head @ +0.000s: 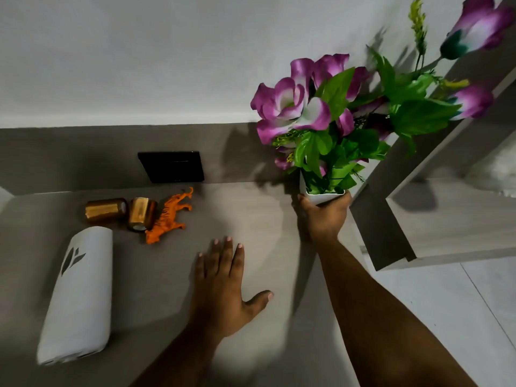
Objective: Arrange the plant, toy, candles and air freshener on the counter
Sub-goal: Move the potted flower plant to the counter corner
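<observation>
1. Grey matte counter [265, 224]: flat surface running under both hands, backed by a grey upstand and a plain white wall [139, 51] beyond the grip.
2. Grey wooden shelf unit [391, 219]: stands just to the right of the gripping hand, with a pale tiled floor [474, 303] below it.
3. Artificial plant with purple-and-white fabric flowers and green leaves [321, 113]: rises directly above the grip, tilted to the right toward the shelf unit.
4. White square plastic pot [321, 195]: holds the plant stems. The right hand [324, 216] is closed around the pot from below, at the counter's right part.
5. White cylindrical air freshener with a leaf-shaped cutout [76, 294]: lies on its side, well to the left of the grip.
6. Left hand [223, 286]: flat on the counter, palm down, fingers spread, holding nothing, left of the grip and nearer the viewer.
7. Black flat rectangular panel [171, 166]: leans at the upstand, left of the grip.
8. Orange plastic tiger toy [170, 216]: lies on its side, left of the grip.
9. Two copper-coloured cylindrical candles [106, 209] [141, 213]: both tipped over, just left of the toy; the right one touches it.
</observation>
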